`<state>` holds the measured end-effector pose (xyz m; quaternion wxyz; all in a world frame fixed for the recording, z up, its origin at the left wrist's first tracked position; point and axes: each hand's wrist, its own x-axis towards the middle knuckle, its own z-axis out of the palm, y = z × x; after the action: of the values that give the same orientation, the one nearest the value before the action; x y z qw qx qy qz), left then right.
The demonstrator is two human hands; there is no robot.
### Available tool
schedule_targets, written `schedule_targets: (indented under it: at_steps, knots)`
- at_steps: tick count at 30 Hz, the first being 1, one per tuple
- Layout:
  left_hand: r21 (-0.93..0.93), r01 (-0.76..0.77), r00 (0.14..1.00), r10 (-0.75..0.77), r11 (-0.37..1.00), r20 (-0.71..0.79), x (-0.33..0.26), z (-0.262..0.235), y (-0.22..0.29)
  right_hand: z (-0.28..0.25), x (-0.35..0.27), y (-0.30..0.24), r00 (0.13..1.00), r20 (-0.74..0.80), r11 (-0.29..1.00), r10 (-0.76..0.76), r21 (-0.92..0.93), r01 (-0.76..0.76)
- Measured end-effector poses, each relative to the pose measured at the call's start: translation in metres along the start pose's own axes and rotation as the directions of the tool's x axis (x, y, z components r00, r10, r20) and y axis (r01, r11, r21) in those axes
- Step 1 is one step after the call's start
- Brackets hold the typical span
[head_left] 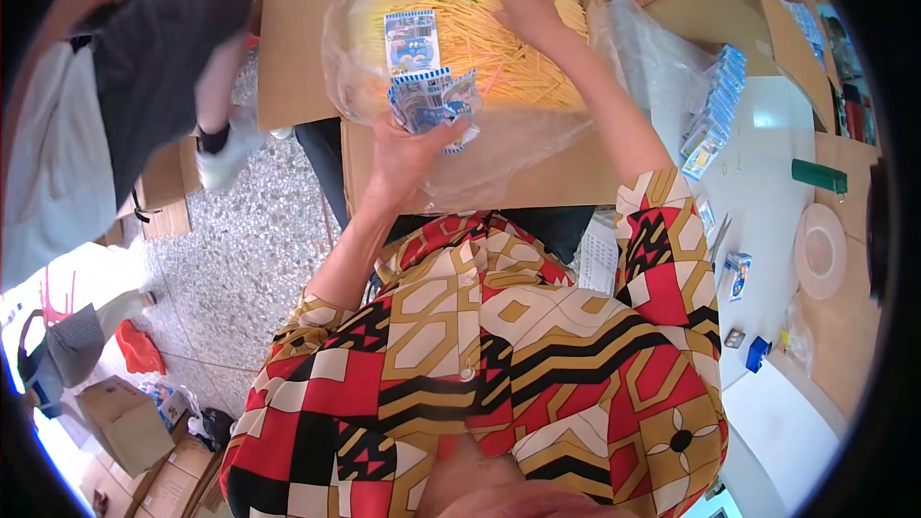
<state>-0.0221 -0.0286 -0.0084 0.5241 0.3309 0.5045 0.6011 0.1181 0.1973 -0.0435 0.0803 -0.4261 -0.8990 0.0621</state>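
Note:
My left hand [403, 149] grips a fanned bunch of small blue-and-white printed packets [432, 101] over the near side of a cardboard box [288, 48]. The box is lined with a clear plastic bag [345, 38] full of thin yellow sticks [480, 34]. One more blue-and-white packet [411, 38] lies on the sticks. My right hand [528, 10] reaches into the far side of the pile, fingers spread on the sticks; I cannot tell whether it holds any.
Another person in a dark top [163, 48] bends over at the left, above a speckled floor. A white table [767, 201] at the right carries stacked blue packets [715, 115], a green object, a white round dish [820, 249] and small boxes. Cardboard boxes sit at lower left.

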Motion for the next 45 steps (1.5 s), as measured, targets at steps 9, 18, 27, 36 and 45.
schedule_targets:
  at_steps: [9, 18, 27, 36, 45]
  knots:
    - [0.052, 0.009, 1.000, -0.009, 0.999, 0.003, 0.002, 0.002, 0.005, 0.011, 0.022, -0.009, 0.999, -0.027, 1.000, -0.031, -0.005, 0.031]
    - [0.061, 0.007, 1.000, -0.009, 0.998, 0.020, 0.000, 0.005, 0.000, -0.008, 0.008, 0.017, 0.996, -0.032, 0.951, 0.081, 0.302, -0.068]
    - [0.025, 0.027, 0.999, -0.028, 0.999, 0.045, 0.002, 0.008, -0.006, -0.035, -0.061, 0.060, 0.852, 0.522, 0.387, 0.046, 0.776, -0.497]
    - [-0.007, 0.032, 0.993, -0.031, 0.999, 0.117, 0.006, 0.017, -0.005, -0.014, -0.107, 0.059, 0.694, 0.716, 0.475, -0.075, 0.638, -0.606]
    - [0.067, 0.047, 0.991, -0.055, 0.997, 0.119, 0.013, 0.027, -0.008, -0.098, -0.116, -0.010, 0.983, 0.155, 0.100, 0.103, 0.981, -0.165]
